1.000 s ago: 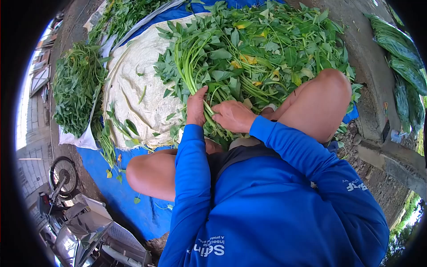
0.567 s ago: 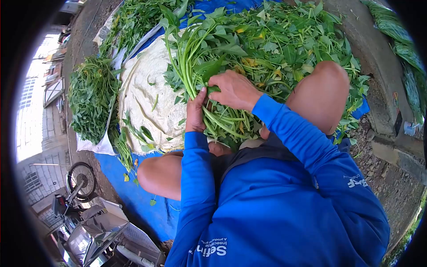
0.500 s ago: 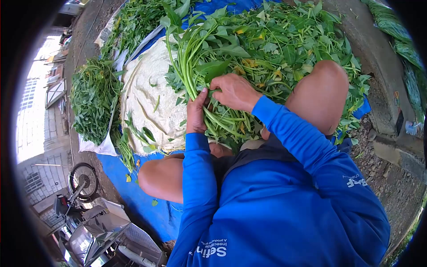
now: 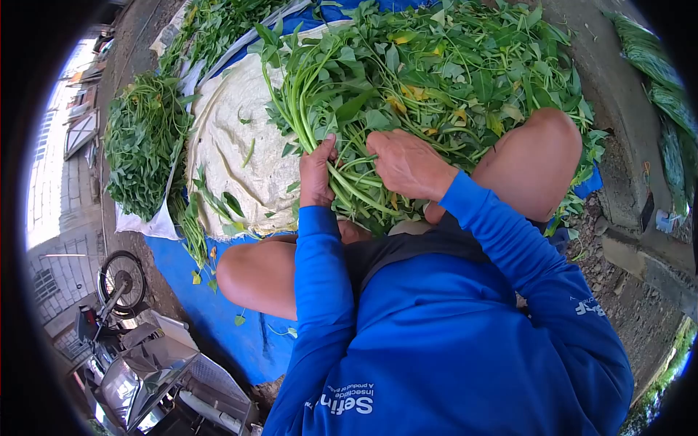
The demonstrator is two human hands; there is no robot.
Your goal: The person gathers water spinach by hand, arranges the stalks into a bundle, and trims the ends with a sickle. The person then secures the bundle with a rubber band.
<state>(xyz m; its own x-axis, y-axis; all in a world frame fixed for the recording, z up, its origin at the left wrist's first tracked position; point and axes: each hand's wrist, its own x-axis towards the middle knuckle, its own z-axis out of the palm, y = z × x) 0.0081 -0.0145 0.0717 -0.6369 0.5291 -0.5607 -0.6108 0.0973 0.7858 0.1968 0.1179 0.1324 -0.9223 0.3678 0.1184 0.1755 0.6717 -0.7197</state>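
Observation:
My left hand (image 4: 317,174) is wrapped round a bunch of water spinach (image 4: 299,109), its long pale stems running up and away and its leaves spreading at the far end. To the right of it, my right hand (image 4: 411,161) is closed with curled fingers, close over the stems. Whatever its fingertips pinch is hidden. Beneath and beyond both hands lies a large loose heap of water spinach (image 4: 465,80), with some yellowed leaves among the green.
A pale sack (image 4: 231,138) lies left of the heap, with a few loose sprigs on it. Farther left stands a pile of leafy bundles (image 4: 145,152). Blue tarp (image 4: 211,305) covers the ground. A motorbike (image 4: 145,363) is at lower left, and wrapped green bundles (image 4: 651,65) are at far right.
My right hand has moved right, away from my left hand. The left hand keeps hold of the bunch. The whole view has shifted slightly.

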